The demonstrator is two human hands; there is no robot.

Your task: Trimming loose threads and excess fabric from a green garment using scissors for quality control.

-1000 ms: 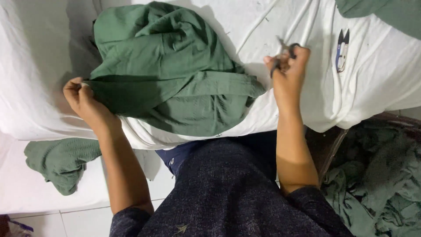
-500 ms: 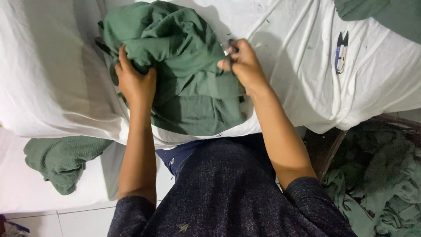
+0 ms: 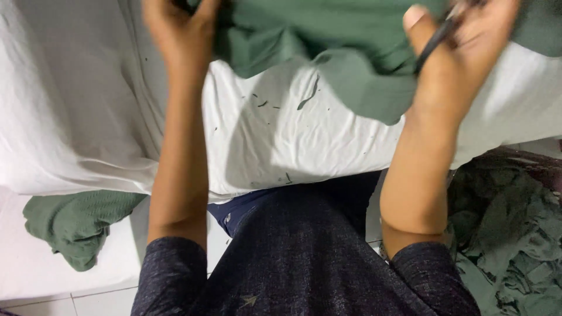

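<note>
A green garment (image 3: 339, 52) hangs lifted above the white cloth-covered table (image 3: 281, 134), its top cut off by the frame edge. My left hand (image 3: 178, 29) grips its left side, fingers closed in the fabric. My right hand (image 3: 462, 52) holds the garment's right side together with a small dark cutting tool (image 3: 436, 38) pinned under the thumb. A loose fold of the garment droops between my hands. Small green thread bits lie on the white cloth below.
A crumpled green cloth (image 3: 76, 225) lies on the white surface at lower left. A heap of green fabric (image 3: 515, 234) fills the lower right beside the table. My dark-clothed lap is at bottom centre.
Both hands have raised the green garment off the table toward the camera and spread apart. The bare white cloth with thread bits now shows beneath.
</note>
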